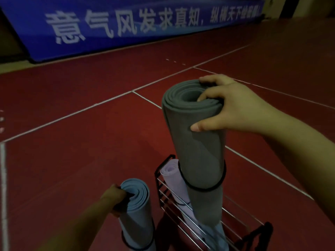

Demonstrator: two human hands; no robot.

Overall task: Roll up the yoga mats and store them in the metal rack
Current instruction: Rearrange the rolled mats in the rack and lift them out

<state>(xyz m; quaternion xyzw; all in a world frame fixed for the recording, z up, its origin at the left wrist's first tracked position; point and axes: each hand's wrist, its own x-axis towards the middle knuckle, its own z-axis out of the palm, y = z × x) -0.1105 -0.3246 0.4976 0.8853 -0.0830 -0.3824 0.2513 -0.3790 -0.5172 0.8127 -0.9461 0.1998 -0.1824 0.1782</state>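
Nearest to me, my left hand [116,198] grips the top of the blue mat [136,211], fingers hooked into its rolled core; the roll stands upright just left of the metal rack [181,207], with a black band [137,248] round its lower part. The rack sits on the red floor [81,142], its wire bars and dark frame partly hidden behind the rolls. A pale lilac mat [172,176] leans inside it, pressed against the grey mat [197,145], which stands tilted in the rack with a black band [203,188] round its middle. My right hand [223,105] clasps the grey roll's upper end, index finger tucked into the core and thumb pressed on the outer wall. White lines [108,100] cross the floor beyond. Farthest off, a blue banner [126,24] with white Chinese lettering leans along the back.
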